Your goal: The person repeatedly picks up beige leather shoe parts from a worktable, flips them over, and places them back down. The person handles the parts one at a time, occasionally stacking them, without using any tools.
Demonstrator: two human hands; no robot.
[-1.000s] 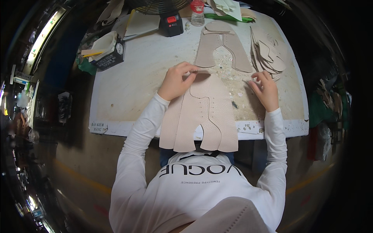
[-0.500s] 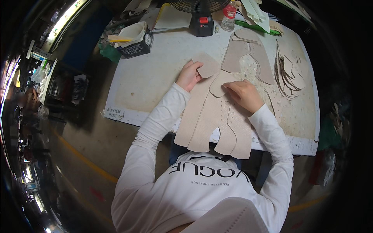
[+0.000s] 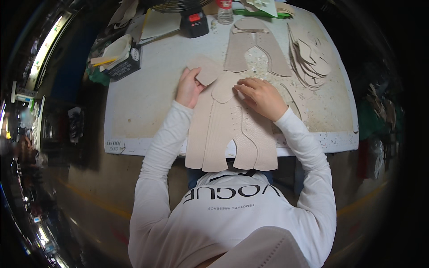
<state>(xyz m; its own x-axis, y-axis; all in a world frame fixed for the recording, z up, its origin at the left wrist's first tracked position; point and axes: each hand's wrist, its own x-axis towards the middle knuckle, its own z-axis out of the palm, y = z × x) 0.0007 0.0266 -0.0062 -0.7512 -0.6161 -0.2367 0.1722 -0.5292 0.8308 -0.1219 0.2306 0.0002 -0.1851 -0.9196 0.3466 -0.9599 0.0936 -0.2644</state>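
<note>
My left hand [image 3: 189,87] is closed on a small beige leather piece with rounded corners [image 3: 207,68], thumb on top, raised at the upper left of a larger cut piece. That larger beige leather piece [image 3: 221,134], with stitched seams and rows of small holes, lies over the table's near edge with its lower ends hanging toward me. A rounded leather tongue [image 3: 222,91] lies at its top middle. My right hand [image 3: 261,97] rests palm down at the right of the tongue, fingers stretched out, tips touching the leather near its edge.
Beyond lies another stitched leather piece [image 3: 237,49]. To its right is a stack of curved leather pieces [image 3: 306,62]. A black box [image 3: 126,66] stands at the left of the table [image 3: 147,98]. At the back are a fan's black base [image 3: 195,24] and a plastic bottle [image 3: 225,15].
The view has shifted, so the table things sit further left. My right hand's fingers, bent at the tongue before, now lie straighter beside it. My left hand keeps hold of the small piece.
</note>
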